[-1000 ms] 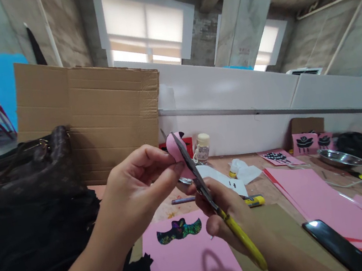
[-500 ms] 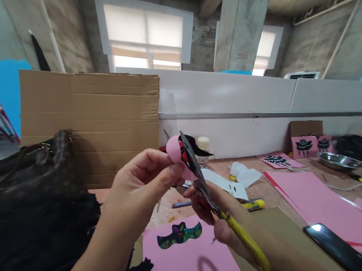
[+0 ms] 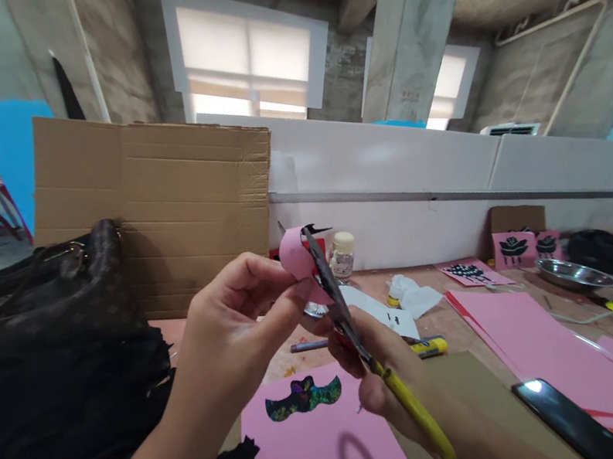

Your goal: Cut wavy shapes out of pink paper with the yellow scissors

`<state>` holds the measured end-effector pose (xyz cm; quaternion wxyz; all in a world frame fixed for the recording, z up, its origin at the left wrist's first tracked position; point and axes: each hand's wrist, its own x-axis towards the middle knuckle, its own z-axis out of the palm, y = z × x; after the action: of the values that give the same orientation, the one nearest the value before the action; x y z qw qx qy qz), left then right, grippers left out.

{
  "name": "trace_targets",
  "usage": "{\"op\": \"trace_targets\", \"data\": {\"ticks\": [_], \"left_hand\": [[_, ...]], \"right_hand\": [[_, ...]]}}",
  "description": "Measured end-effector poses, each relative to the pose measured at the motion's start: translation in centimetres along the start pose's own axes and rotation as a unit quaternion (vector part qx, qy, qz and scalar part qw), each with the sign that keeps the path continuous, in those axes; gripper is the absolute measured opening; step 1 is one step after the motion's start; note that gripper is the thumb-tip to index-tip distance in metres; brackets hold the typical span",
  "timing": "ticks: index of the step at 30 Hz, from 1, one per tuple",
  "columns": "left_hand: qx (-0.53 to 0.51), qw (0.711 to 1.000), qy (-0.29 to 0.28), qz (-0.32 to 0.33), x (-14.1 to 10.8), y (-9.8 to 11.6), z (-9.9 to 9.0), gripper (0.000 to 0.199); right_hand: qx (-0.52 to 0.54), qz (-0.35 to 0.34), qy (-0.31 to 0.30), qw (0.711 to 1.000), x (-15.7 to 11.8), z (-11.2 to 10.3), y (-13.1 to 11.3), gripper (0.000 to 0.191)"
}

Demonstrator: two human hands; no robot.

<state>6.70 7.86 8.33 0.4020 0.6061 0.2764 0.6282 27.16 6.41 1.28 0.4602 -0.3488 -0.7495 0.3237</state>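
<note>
The left hand [image 3: 234,328] pinches a small pink paper cutout [image 3: 295,256] between thumb and fingertips, raised above the table [image 3: 463,321]. At its three o'clock the right hand [image 3: 383,373] is closed around yellow-handled scissors [image 3: 361,346], whose blades look nearly shut on the cutout's edge, touching it just beside the left thumb. At six o'clock below lies a pink sheet [image 3: 325,446] bearing a dark glittery mustache shape [image 3: 302,396]. At four o'clock rests a phone [image 3: 573,416]; at one o'clock stands a small bottle [image 3: 342,255]. A cardboard panel [image 3: 155,208] stands at eleven o'clock. The blade could nick the thumb or cut into the shape, because the paper is small and curled.
</note>
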Motion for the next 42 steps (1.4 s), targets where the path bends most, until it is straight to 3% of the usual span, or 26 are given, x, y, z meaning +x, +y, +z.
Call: {"op": "trace_targets", "data": {"ticks": [6,14,29,32,37,42], "left_hand": [[-0.001,1.0,-0.013,0.003,-0.1,0.1,0.0,0.019],[-0.007,1.0,0.015,0.008,-0.1,0.3,0.1,0.023],[-0.057,0.998,-0.02,0.0,0.6,-0.5,-0.3,0.017],[-0.072,0.997,-0.028,0.024,0.5,-0.6,-0.3,0.008],[-0.041,0.994,-0.013,0.099,-0.2,-0.4,-0.4,0.044],[-0.012,0.971,-0.058,0.231,-0.3,-1.2,-0.6,0.056]], "right_hand": [[-0.003,0.0,0.001,1.0,0.1,-0.1,-0.3,0.082],[0.012,0.009,0.01,1.0,-0.4,0.2,0.3,0.082],[-0.026,0.005,0.02,0.999,-0.1,0.4,0.0,0.086],[-0.012,0.011,0.011,1.0,-0.1,0.3,0.1,0.085],[0.002,-0.002,0.003,1.0,-0.2,0.6,1.0,0.083],[-0.018,-0.036,0.035,0.999,-0.7,0.9,2.3,0.083]]}}
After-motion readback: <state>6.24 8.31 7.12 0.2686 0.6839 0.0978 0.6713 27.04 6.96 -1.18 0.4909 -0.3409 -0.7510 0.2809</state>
